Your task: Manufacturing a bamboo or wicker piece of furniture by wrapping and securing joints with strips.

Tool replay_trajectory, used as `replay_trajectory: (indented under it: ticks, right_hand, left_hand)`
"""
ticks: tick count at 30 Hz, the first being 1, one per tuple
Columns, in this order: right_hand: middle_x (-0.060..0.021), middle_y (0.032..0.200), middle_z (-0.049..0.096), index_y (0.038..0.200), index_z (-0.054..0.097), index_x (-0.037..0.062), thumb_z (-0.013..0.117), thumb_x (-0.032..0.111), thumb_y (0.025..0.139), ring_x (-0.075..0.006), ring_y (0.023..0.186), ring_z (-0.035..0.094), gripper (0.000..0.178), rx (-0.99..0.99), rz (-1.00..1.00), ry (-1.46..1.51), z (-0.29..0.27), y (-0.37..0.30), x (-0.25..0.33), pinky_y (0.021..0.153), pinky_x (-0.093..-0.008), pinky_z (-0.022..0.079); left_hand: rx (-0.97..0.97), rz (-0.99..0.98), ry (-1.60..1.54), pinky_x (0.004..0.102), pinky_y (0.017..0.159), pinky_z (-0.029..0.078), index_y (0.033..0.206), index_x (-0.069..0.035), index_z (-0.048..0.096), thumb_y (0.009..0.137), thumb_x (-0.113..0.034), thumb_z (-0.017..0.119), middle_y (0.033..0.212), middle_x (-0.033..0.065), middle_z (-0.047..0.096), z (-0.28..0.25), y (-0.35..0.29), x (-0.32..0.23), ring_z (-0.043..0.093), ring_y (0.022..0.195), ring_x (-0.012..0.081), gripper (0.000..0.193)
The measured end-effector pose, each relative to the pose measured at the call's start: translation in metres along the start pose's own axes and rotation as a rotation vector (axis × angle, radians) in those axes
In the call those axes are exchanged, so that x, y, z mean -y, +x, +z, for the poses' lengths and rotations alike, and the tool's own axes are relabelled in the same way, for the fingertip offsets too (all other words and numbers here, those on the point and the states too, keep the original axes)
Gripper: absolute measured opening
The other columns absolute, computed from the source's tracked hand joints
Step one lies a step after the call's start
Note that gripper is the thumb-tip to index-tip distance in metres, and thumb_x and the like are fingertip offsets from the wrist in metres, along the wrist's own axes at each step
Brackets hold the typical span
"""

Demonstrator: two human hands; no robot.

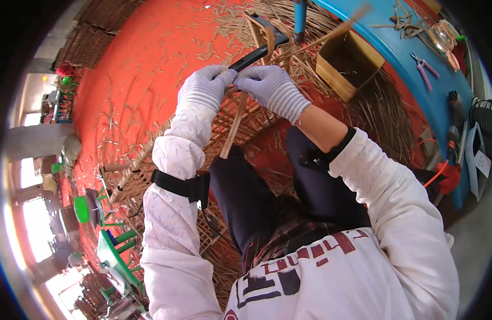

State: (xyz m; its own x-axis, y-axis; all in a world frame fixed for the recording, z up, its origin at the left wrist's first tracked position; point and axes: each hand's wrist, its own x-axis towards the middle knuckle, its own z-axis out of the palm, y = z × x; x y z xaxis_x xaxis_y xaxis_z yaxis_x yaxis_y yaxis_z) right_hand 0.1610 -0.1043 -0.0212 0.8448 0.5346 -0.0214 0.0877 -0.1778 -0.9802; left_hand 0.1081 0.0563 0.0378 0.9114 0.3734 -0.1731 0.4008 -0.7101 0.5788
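Wickerwork (258,118) lies just beneath both gloved hands (202,88).

The left hand (203,88) and the right hand (272,92), both in pale striped gloves, meet side by side beyond the knees (232,168), at the near end of a black bar (250,58). Their fingers are bent inward; what they pinch is too small to tell. A flat strip (235,127) slants from beneath them toward the left knee, across open wickerwork (264,121). Loose canes (382,114) litter the red floor (112,80) around an open box (331,74). Pink-handled pliers (425,78) lie on the blue table (398,45) at right; at left stands a green stool (108,252)
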Motion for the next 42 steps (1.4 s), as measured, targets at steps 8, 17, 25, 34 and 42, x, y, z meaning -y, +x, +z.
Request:
replay_trajectory:
  ticks: [8,17,25,34,42]
  right_hand:
    - [-0.0068,0.064,0.063,0.081,0.069,0.0045,0.067,0.039,0.082,-0.0160,0.059,0.060,0.035,0.238,0.259,0.129,-0.028,0.010,0.029,0.053,-0.0331,0.049]
    - [-0.0121,0.079,0.072,0.093,0.074,-0.0022,0.067,0.025,0.090,-0.0197,0.068,0.066,0.029,0.070,0.072,0.048,-0.006,0.003,0.041,0.066,-0.0343,0.053]
    - [-0.0056,0.065,0.061,0.087,0.070,0.0009,0.064,0.026,0.094,-0.0131,0.052,0.056,0.027,0.160,0.182,0.385,-0.011,0.002,0.034,0.051,-0.0301,0.046]
    - [-0.0054,0.090,0.067,0.098,0.073,0.0157,0.072,0.025,0.086,-0.0281,0.085,0.066,0.016,-0.356,-0.916,-0.430,-0.040,0.014,0.020,0.074,-0.0377,0.055]
    - [-0.0012,0.089,0.067,0.089,0.074,0.0161,0.072,0.026,0.081,-0.0250,0.090,0.064,0.013,-0.193,-0.978,-0.640,-0.032,0.025,0.023,0.084,-0.0385,0.052]
  left_hand:
    - [-0.052,0.072,0.001,0.0378,0.083,0.051,0.113,-0.015,0.073,0.093,-0.045,0.060,0.097,0.0109,0.072,0.000,-0.006,0.007,0.068,0.091,0.0281,0.039]
    - [-0.212,0.323,0.311,0.0427,0.087,0.052,0.116,-0.017,0.069,0.086,-0.034,0.069,0.108,0.0092,0.070,0.005,-0.017,-0.001,0.066,0.102,0.0329,0.035]
    - [-0.394,0.286,0.354,0.0400,0.076,0.054,0.109,-0.020,0.072,0.084,-0.033,0.070,0.098,0.0056,0.073,0.015,-0.024,-0.008,0.070,0.088,0.0309,0.028]
    - [-0.444,0.382,0.359,0.0419,0.071,0.054,0.107,-0.018,0.072,0.086,-0.031,0.069,0.086,0.0113,0.073,0.019,-0.025,-0.008,0.070,0.080,0.0322,0.025]
    - [-0.440,0.330,0.409,0.0422,0.071,0.052,0.095,-0.017,0.073,0.083,-0.037,0.072,0.087,0.0055,0.072,0.022,-0.022,-0.006,0.068,0.076,0.0319,0.024]
